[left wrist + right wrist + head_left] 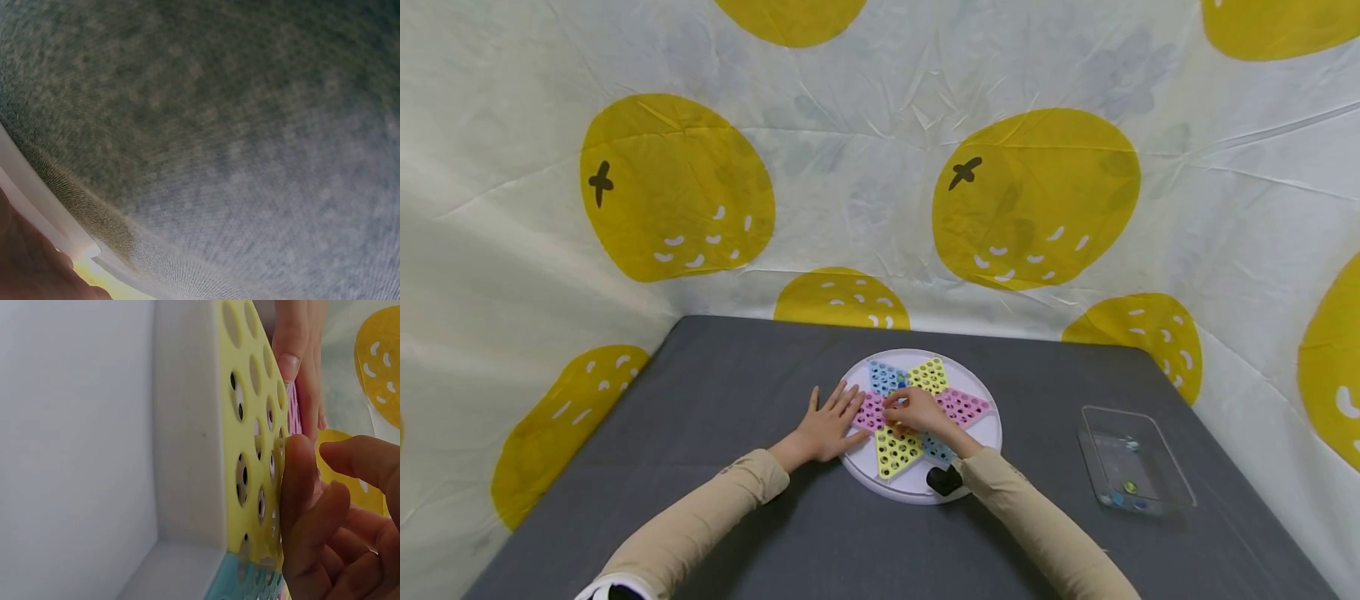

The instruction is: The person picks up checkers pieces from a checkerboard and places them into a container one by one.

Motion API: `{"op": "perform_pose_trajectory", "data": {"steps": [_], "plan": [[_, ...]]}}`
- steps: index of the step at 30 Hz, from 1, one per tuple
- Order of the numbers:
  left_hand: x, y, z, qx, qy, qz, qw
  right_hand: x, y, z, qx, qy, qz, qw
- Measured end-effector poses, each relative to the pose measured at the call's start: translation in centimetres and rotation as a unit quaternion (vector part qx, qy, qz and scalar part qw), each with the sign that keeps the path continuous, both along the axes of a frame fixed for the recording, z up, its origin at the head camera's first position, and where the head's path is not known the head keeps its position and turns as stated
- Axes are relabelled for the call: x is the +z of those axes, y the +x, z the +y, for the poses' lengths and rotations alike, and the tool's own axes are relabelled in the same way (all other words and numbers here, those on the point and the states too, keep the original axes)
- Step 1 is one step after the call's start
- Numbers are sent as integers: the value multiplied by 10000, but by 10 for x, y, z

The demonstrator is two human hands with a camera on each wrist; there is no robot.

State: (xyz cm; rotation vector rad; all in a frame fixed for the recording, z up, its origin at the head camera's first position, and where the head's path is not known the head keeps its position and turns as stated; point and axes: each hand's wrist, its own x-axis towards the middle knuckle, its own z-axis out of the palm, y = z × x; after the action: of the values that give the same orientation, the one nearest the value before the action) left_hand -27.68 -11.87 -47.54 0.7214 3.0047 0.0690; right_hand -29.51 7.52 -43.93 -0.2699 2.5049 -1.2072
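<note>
Rnd wht board [916,483], holed pink/yel/blue star [897,452]; L grip [829,428] spread on it, R grip [921,410] can't tell.

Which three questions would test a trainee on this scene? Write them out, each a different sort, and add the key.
1. Which of the person's hands lies with its fingers spread over the edge of the game board?
2. True or false: the clear container is empty.
3. In the head view, where does the clear container stand? A) left of the game board; B) right of it; C) on top of it.

Key: 1. the left hand; 2. false, it holds a few marbles; 3. B.
</note>
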Motion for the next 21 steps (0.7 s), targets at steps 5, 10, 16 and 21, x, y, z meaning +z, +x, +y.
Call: {"op": "perform_pose_trajectory", "data": {"steps": [5,10,16,21], "plan": [[4,2,0,-13,33,-21,10000,2,0,-2,-23,10,9,10000],[5,3,0,-113,106,33,9999,1,0,-1,-47,-116,-47,9999],[1,1,0,-90,105,25,9999,-1,0,-1,-40,-192,13,9998],[-2,-1,0,-16,-4,48,10000,-4,-1,-1,-47,-160,153,9997]]}}
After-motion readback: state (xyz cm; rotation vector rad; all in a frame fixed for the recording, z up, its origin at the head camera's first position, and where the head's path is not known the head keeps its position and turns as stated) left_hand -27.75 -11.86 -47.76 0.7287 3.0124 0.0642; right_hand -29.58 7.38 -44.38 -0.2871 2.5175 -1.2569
